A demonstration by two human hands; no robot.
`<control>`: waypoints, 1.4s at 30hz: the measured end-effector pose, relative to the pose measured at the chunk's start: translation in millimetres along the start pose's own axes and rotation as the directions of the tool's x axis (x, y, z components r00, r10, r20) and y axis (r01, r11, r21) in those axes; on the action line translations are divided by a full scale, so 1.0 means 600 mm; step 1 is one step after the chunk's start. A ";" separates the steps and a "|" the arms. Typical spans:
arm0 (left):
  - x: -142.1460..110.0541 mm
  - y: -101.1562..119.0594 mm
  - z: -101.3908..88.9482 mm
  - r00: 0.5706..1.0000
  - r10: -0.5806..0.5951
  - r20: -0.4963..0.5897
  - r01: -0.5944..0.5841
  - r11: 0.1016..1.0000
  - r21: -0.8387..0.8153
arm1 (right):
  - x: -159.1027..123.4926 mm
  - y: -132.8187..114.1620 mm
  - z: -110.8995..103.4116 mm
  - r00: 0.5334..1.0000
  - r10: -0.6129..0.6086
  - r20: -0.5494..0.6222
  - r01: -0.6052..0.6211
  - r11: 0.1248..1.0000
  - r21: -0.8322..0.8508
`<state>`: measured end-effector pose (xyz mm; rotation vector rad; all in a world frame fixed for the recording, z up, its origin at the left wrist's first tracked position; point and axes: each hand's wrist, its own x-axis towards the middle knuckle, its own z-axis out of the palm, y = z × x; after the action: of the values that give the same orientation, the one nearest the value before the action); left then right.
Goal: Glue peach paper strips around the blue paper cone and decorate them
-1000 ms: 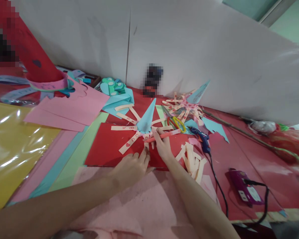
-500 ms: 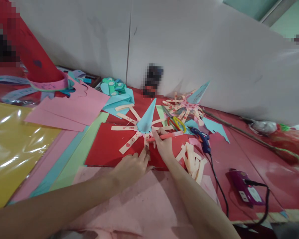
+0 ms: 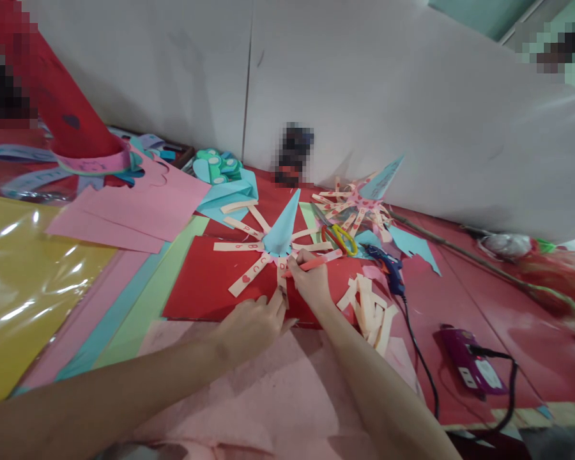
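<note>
A light-blue paper cone (image 3: 282, 230) stands on a red sheet (image 3: 194, 284), with cream paper strips (image 3: 246, 278) spreading out from its base. Red letters and hearts mark several strips. My right hand (image 3: 312, 282) is closed round a pinkish-red marker (image 3: 324, 258), its tip end at the strip that points toward me. On the lower end of that same strip lie the outstretched fingertips of my left hand (image 3: 255, 323), pressing it against the red sheet. The marker's tip is too small to make out beside my fingers.
Right of my hand lie loose cream strips (image 3: 371, 312), yellow-handled scissors (image 3: 345, 239) and a blue glue gun (image 3: 386, 262) corded toward a purple power box (image 3: 473, 361). Behind stands a second decorated cone (image 3: 381, 182). Pink sheets (image 3: 134, 211) and a yellow plastic-wrapped pack (image 3: 33, 281) lie left.
The marker's tip end has moved slightly down along the strip, and my right hand has shifted and curled a little. My left fingers stay on the strip's lower end.
</note>
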<state>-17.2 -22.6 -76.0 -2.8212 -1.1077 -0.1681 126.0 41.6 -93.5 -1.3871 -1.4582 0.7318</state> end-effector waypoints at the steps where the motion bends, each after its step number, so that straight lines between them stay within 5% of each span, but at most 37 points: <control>1: 0.000 0.000 0.000 1.000 -0.005 -0.004 0.005 1.000 -0.009 | 0.000 0.000 0.000 1.000 0.004 -0.003 -0.004 1.000 -0.009; 13: 0.000 0.000 0.000 1.000 0.018 0.019 -0.019 0.999 0.041 | -0.001 -0.006 -0.001 0.997 0.065 0.035 -0.066 0.998 0.023; 27: 0.004 0.002 -0.009 0.996 0.009 0.084 -0.012 0.999 0.033 | 0.001 0.001 -0.001 1.000 -0.014 -0.022 0.012 0.998 -0.058; 42: 0.002 0.002 -0.007 0.999 0.014 0.044 -0.015 0.999 0.037 | 0.000 -0.004 -0.003 1.000 0.009 0.013 -0.009 0.999 -0.039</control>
<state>-15.6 -23.1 -71.5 -2.8122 -1.0868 -0.0839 126.8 41.1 -90.6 -1.4218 -1.4849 0.7228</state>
